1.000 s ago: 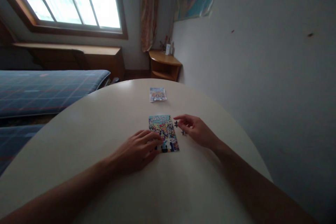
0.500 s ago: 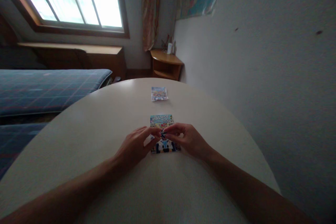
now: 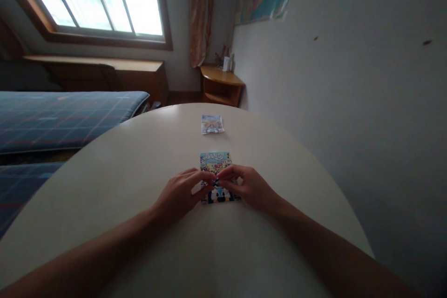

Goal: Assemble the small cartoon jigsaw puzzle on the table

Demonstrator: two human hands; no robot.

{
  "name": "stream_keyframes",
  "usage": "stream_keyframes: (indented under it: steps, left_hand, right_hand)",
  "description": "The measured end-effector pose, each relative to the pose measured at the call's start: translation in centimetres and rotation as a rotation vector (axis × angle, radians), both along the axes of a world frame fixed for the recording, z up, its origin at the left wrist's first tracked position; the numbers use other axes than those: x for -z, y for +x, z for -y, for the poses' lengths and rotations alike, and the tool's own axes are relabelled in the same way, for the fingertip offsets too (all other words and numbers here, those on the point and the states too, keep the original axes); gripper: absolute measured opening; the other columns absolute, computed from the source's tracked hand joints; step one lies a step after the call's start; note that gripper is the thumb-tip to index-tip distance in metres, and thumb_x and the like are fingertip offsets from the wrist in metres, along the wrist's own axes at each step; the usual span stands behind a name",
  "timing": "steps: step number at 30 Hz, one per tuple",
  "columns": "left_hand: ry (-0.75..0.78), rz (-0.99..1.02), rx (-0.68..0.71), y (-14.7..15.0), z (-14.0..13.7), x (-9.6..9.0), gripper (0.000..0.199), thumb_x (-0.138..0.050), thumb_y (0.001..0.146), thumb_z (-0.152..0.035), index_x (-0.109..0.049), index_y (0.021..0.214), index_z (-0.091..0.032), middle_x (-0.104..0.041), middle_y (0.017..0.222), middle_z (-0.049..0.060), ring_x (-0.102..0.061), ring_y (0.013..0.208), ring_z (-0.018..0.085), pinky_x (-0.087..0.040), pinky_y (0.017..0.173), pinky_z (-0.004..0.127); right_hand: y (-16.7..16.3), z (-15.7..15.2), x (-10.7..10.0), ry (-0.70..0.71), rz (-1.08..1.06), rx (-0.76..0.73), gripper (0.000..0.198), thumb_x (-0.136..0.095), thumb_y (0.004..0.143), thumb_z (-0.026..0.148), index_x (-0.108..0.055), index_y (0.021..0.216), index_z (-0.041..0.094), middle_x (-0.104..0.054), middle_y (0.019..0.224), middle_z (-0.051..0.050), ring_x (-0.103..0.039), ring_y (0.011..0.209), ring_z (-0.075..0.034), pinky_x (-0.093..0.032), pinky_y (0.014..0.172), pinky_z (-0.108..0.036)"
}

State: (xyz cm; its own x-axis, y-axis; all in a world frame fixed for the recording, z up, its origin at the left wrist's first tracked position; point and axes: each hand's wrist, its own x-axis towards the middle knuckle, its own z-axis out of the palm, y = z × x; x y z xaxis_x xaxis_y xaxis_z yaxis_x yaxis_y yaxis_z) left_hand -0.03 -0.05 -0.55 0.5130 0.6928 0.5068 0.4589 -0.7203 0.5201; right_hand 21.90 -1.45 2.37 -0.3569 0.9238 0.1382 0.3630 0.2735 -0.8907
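A small colourful picture (image 3: 214,157), printed with a cartoon character and lettering, lies on the round white table in front of me. Over its middle, my left hand (image 3: 185,191) comes in from the left with thumb and forefinger pinched. My right hand (image 3: 249,186) meets it from the other side, also in a pinch, and the fingertips of both nearly touch. Whatever small thing may be between them is hidden by the fingers. Further back on the table lies a smaller, slightly curled paper (image 3: 212,124) with a similar, paler print.
The round table (image 3: 122,163) reaches close to the white wall (image 3: 331,79) on the right. A mattress with a blue plaid cover (image 3: 70,121) stands at the left. Behind are a wooden corner cabinet (image 3: 223,76), a window and a curtain (image 3: 200,14).
My fingertips have drawn slightly closer together over the middle of the picture, covering the dark patch between them. The picture and the paper have stayed in place.
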Motion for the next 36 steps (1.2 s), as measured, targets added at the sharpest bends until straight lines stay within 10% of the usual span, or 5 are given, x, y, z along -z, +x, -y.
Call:
stream_keyframes:
  steps: [21, 36]
  left_hand:
    - [-0.160, -0.064, -0.121, 0.2, 0.2, -0.8, 0.009, -0.065, 0.083, -0.016, -0.070, 0.086, -0.023, -0.067, 0.089, 0.002, -0.066, 0.078, 0.017, -0.051, 0.074, 0.029]
    - [-0.063, -0.062, -0.092, 0.6, 0.1, -1.0, 0.012, -0.068, 0.080, -0.013, -0.072, 0.086, -0.022, -0.069, 0.083, 0.003, -0.066, 0.079, 0.017, -0.054, 0.071, 0.027]
  right_hand:
    - [0.6, -0.1, 0.3, 0.396, 0.424, -0.030, 0.027, -0.072, 0.082, 0.025, -0.069, 0.109, 0.023, -0.069, 0.115, -0.007, -0.059, 0.110, -0.023, -0.043, 0.099, -0.041]
    - [0.9, 0.1, 0.4, 0.404, 0.483, -0.115, 0.026, -0.072, 0.083, 0.030, -0.070, 0.108, 0.026, -0.067, 0.117, -0.005, -0.055, 0.113, -0.023, -0.039, 0.099, -0.041]
